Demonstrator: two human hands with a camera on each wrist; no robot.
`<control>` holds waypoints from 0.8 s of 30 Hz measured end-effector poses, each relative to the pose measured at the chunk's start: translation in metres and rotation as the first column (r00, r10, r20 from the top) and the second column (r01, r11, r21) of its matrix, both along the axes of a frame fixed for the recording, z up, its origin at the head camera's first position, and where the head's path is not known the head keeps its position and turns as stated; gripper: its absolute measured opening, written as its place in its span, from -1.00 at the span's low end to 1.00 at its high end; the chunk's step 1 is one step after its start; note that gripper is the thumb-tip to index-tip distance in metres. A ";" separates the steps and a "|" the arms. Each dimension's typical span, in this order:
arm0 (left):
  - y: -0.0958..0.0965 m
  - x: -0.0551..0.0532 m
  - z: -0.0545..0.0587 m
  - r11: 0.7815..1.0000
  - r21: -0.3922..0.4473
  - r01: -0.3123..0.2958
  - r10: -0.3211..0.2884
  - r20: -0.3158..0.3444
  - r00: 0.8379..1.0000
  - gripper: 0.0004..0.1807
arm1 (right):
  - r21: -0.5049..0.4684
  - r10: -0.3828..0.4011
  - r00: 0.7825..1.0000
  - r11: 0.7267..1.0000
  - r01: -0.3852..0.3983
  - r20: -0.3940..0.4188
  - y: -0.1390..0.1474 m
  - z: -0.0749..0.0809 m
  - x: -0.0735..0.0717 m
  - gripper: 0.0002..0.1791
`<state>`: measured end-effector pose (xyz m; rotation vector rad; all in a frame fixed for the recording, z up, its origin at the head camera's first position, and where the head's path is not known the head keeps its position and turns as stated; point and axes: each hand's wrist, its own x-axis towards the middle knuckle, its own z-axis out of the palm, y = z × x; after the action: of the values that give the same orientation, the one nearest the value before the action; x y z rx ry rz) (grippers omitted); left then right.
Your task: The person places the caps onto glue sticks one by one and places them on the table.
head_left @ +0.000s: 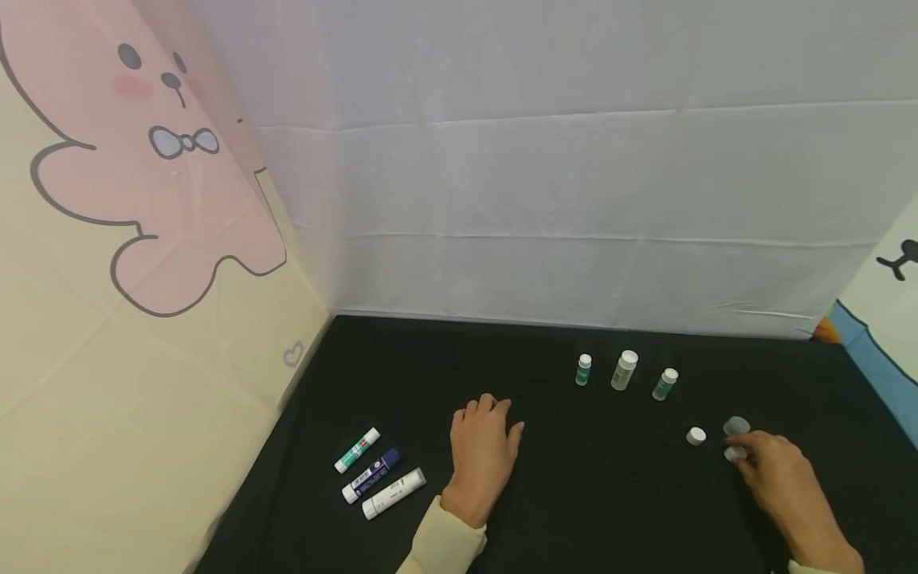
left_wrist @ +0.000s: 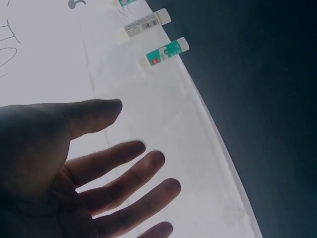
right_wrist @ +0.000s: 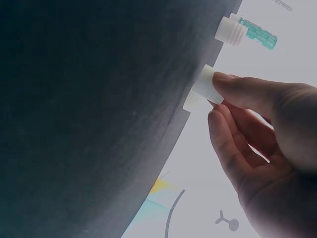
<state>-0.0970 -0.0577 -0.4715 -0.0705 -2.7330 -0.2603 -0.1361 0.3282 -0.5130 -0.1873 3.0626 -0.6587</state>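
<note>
At the right of the table, my right hand (head_left: 782,478) pinches a small white cap (head_left: 735,454) between thumb and fingers; the right wrist view shows the cap (right_wrist: 204,83) at the fingertips. Just beyond it stands a translucent cap (head_left: 736,426), and another white cap (head_left: 696,436) sits to its left. My left hand (head_left: 482,446) rests near the table's middle, holding nothing; its fingers look loosely spread in the left wrist view. Left of that hand lie three glue sticks in a slanted row: a green-and-white one (head_left: 357,450), a dark blue one (head_left: 370,476) and a white one (head_left: 394,493).
Toward the back, three glue sticks stand upright with white tops: a small green one (head_left: 584,370), a taller pale one (head_left: 624,371) and another green one (head_left: 664,384). The black table (head_left: 574,494) meets a white cloth wall (head_left: 559,191) behind, with printed cloth at the sides.
</note>
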 end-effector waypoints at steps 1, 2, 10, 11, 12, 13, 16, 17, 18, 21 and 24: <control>0.002 -0.002 0.000 1.000 0.005 -0.001 0.001 -0.006 1.000 -0.60 | 0.001 -0.003 1.000 1.000 0.003 -0.008 0.000 0.000 0.001 -0.78; 0.003 -0.003 0.000 1.000 0.007 -0.003 0.003 -0.012 1.000 -0.58 | 0.001 -0.006 1.000 1.000 0.006 -0.015 0.000 0.001 0.001 -0.77; 0.015 -0.017 -0.005 0.998 0.033 -0.052 0.053 -0.035 0.998 -0.49 | 0.006 -0.024 0.996 1.000 0.025 -0.090 -0.005 0.007 0.005 -0.70; 0.016 -0.018 -0.006 0.998 0.040 -0.055 0.056 -0.034 0.998 -0.48 | 0.008 -0.027 0.996 1.000 0.028 -0.088 -0.006 0.009 0.006 -0.69; 0.017 -0.020 -0.006 0.997 0.050 -0.055 0.057 -0.033 0.998 -0.47 | 0.007 -0.029 0.995 1.000 0.030 -0.095 -0.007 0.010 0.007 -0.69; 0.018 -0.022 -0.007 0.997 0.059 -0.054 0.055 -0.030 0.998 -0.47 | 0.007 -0.031 0.994 0.999 0.032 -0.101 -0.008 0.011 0.007 -0.68; 0.022 -0.028 -0.010 0.996 0.078 -0.044 0.045 -0.010 0.999 -0.45 | -0.003 -0.031 0.991 1.000 0.031 -0.131 -0.011 0.014 0.009 -0.70; 0.023 -0.029 -0.010 0.996 0.081 -0.043 0.044 -0.004 0.999 -0.44 | -0.006 -0.030 0.989 1.000 0.030 -0.142 -0.012 0.015 0.010 -0.71; 0.024 -0.031 -0.011 0.995 0.086 -0.043 0.043 0.002 0.999 -0.43 | -0.011 -0.030 0.987 1.000 0.028 -0.156 -0.014 0.016 0.011 -0.73; 0.027 -0.034 -0.012 0.994 0.098 -0.042 0.042 0.008 0.999 -0.42 | -0.020 -0.030 0.983 0.999 0.027 -0.182 -0.018 0.021 0.011 -0.75; 0.030 -0.037 -0.015 0.994 0.100 -0.040 0.039 0.013 0.999 -0.40 | -0.026 -0.026 0.980 0.999 0.021 -0.199 -0.022 0.025 0.012 -0.75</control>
<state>-0.1339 -0.0273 -0.4861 0.0122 -2.7239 -0.3867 -0.1244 0.3062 -0.4880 -0.2316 3.2540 -0.7202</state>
